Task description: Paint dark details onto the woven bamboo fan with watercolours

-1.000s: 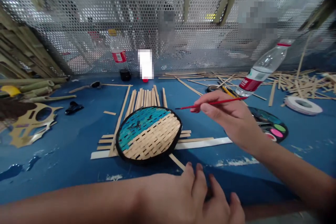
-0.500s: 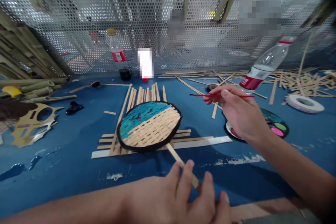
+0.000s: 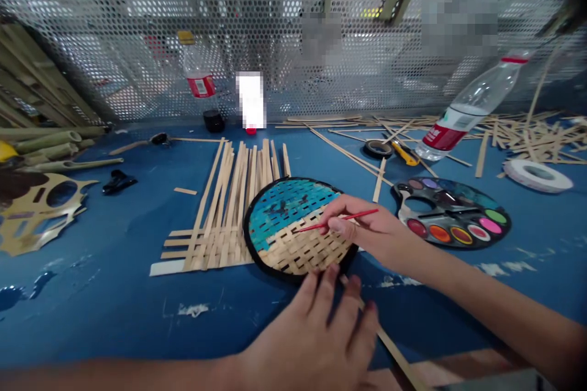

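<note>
A woven bamboo fan (image 3: 284, 250) with a black rim lies partly over a lattice of bamboo strips (image 3: 220, 214). Its upper part is painted blue with dark marks; the lower part is bare. My right hand (image 3: 367, 229) pinches a thin red paintbrush (image 3: 364, 214), its tip pointing left at the bare weave just below the blue. Whether the tip touches cannot be made out. My left hand (image 3: 316, 324) lies with fingers spread at the fan's lower rim and over its handle (image 3: 394, 351), which runs toward the table's near edge.
Right of the fan sits a paint palette (image 3: 454, 218). Behind it are a yellow cutter (image 3: 406, 154), black tape (image 3: 377, 148), a tilted clear bottle (image 3: 463, 113) and white tape (image 3: 537, 175). Loose strips (image 3: 550, 140), another bottle (image 3: 202, 85) and a perforated metal screen (image 3: 275, 30) stand farther back.
My right hand has come left and down with the paintbrush from beside the palette to over the fan. The fan has shifted right, and my left hand has moved up the handle to its rim.
</note>
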`<state>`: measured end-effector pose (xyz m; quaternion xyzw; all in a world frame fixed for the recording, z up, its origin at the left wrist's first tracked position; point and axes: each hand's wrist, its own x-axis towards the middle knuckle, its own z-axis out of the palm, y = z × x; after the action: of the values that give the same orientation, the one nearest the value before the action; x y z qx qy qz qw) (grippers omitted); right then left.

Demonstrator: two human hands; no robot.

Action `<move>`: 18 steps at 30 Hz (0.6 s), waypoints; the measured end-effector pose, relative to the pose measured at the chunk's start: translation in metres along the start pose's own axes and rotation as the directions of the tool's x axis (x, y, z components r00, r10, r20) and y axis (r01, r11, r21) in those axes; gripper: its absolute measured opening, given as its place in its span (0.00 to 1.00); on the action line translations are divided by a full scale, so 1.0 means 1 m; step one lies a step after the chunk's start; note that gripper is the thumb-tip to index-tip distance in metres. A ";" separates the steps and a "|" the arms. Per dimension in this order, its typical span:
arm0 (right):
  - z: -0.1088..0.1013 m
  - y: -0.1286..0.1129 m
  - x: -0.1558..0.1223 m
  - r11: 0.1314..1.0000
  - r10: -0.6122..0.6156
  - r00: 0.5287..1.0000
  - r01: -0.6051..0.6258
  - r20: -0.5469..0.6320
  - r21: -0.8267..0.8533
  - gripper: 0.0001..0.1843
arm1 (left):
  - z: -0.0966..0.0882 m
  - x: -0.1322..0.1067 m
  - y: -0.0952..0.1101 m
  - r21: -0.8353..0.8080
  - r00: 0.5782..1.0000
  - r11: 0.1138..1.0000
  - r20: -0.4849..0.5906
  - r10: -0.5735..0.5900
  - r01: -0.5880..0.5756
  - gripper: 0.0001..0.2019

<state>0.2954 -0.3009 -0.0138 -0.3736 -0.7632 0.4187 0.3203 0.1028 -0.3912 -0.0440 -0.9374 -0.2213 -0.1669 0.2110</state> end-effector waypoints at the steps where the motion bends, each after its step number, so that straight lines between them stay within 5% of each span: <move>1: 0.000 -0.001 0.000 0.999 -0.013 1.000 0.013 0.001 -0.038 0.15 | -0.001 -0.006 -0.007 -0.018 0.999 1.000 0.047 -0.016 0.017 0.30; 3: 0.001 -0.001 0.000 0.994 -0.034 0.999 0.034 -0.004 -0.101 0.14 | 0.001 -0.016 -0.013 -0.053 0.996 0.998 0.079 -0.027 0.031 0.27; 7: 0.003 0.002 -0.002 0.986 -0.059 0.998 0.057 -0.010 -0.158 0.12 | 0.012 -0.025 -0.011 -0.089 0.998 0.995 -0.021 -0.052 0.050 0.17; 18: 0.006 0.002 -0.002 0.986 -0.038 0.999 0.037 -0.003 -0.161 0.12 | 0.013 -0.023 -0.016 -0.037 0.999 0.999 -0.031 0.013 -0.014 0.18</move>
<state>0.2919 -0.3041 -0.0189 -0.3851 -0.8005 0.3486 0.2990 0.0781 -0.3802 -0.0595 -0.9400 -0.2087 -0.1838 0.1978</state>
